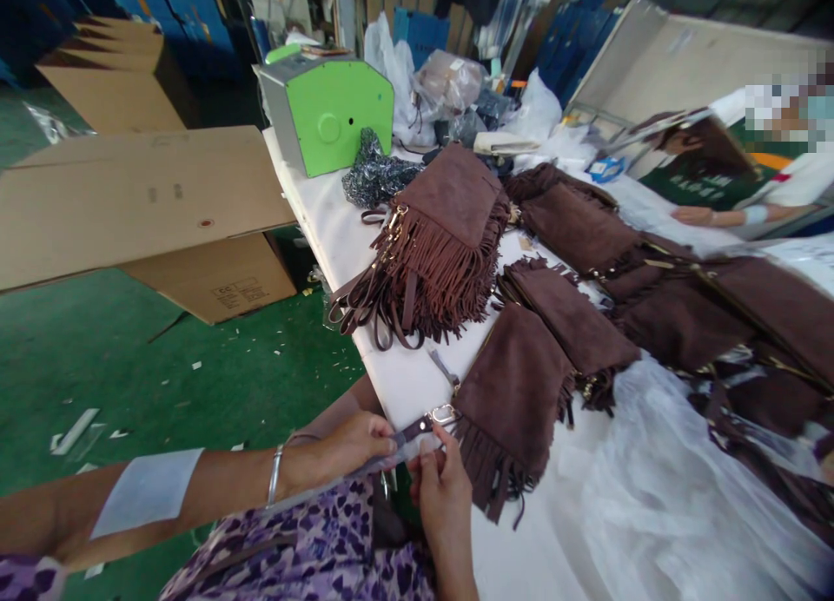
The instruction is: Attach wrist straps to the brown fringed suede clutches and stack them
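My left hand [361, 445] pinches a dark leather strap [412, 428] that has translucent plastic around it. Close beside it, the fingers of my right hand [444, 488] are closed on the same strap, just below its metal clasp [444, 413]. That clasp joins the strap to a brown suede fringed pouch [514, 388], which lies on the table's edge with its fringe towards me. Behind this pouch lies another fringed pouch [573, 319]. A tall stack of fringed pouches [449, 201] sits further back, its straps hanging over the table's left edge.
On the white table [404, 371], a green machine [342, 110] stands at the back left. More brown bags [678, 314] and crumpled plastic [691, 488] lie to the right. A cardboard box [215, 275] is on the green floor. Across the table, a co-worker's hand [694, 216] shows.
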`<state>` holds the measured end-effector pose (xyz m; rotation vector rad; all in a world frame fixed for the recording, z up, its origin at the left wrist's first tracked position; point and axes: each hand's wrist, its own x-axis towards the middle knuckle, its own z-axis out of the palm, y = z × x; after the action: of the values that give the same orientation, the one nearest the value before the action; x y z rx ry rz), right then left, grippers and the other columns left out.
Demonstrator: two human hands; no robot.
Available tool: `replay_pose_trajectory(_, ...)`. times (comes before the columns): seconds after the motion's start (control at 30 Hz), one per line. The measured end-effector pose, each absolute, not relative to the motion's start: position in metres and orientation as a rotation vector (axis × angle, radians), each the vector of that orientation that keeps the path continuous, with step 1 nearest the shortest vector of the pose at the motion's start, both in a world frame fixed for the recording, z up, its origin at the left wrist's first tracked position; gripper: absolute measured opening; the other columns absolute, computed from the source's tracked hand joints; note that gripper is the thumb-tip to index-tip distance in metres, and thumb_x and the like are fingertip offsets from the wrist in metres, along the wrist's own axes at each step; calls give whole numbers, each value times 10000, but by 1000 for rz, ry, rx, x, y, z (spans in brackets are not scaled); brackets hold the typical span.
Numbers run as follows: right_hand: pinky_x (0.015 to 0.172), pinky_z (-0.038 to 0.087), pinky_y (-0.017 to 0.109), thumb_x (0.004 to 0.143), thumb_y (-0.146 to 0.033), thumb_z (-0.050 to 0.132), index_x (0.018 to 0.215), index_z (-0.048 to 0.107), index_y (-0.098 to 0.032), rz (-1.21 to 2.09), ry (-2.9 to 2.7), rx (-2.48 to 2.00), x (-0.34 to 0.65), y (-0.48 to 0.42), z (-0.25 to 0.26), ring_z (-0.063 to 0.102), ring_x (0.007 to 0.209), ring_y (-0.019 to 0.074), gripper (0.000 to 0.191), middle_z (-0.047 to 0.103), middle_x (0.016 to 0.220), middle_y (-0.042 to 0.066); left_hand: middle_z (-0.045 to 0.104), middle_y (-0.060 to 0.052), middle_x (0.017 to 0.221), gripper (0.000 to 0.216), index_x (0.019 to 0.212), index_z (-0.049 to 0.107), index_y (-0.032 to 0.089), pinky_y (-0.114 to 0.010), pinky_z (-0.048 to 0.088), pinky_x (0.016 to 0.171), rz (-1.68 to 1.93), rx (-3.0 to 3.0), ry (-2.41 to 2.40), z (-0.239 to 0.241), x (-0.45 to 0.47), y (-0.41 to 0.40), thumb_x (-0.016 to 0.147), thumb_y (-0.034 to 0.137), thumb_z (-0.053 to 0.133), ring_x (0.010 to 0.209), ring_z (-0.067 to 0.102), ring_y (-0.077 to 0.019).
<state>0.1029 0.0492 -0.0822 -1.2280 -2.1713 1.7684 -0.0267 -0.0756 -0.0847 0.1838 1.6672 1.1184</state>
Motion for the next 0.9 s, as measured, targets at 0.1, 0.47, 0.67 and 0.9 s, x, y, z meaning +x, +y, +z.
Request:
replay_pose_trajectory(0.1, 566, 481, 257, 915, -407, 407, 1272, 556, -172, 1510, -2361, -1177, 100, 54, -71, 649, 607, 188, 453, 699, 745, 32, 650, -43, 622, 265, 675, 617, 185, -261, 368, 503, 1088, 156, 1673, -88, -36, -93, 625, 436, 684, 536, 543, -164)
replay_pose_trajectory(0.47, 733, 498, 287, 959, -213, 336, 1320, 563, -287, 1100, -2946, -911, 76, 39, -58, 714, 899, 233, 433, 717, 1111, 46, 694, -79, 709, 344, 703, 669, 186, -278, 391, 528, 1072, 193, 1681, -90, -63, -135, 682, 529, 686, 598, 577, -204)
replay_pose_trajectory(0.67, 603, 443, 242, 967, -198, 344, 1296, 569, -303, 965, -3087, -824, 73, 45, -53, 724, 757, 217, 412, 751, 897, 43, 686, -88, 710, 348, 723, 677, 187, -295, 428, 569, 1169, 138, 1615, -92, -59, -105, 667, 529, 706, 616, 583, -217)
replay_pose_trajectory(0.9, 526, 338, 256, 942, -199, 317, 1208, 573, -258, 947, -3196, -691, 64, 49, -54, 695, 665, 253, 374, 710, 710, 40, 706, -97, 778, 313, 808, 703, 196, -310, 449, 598, 1112, 218, 1644, -100, -61, -97, 752, 498, 644, 667, 615, -232)
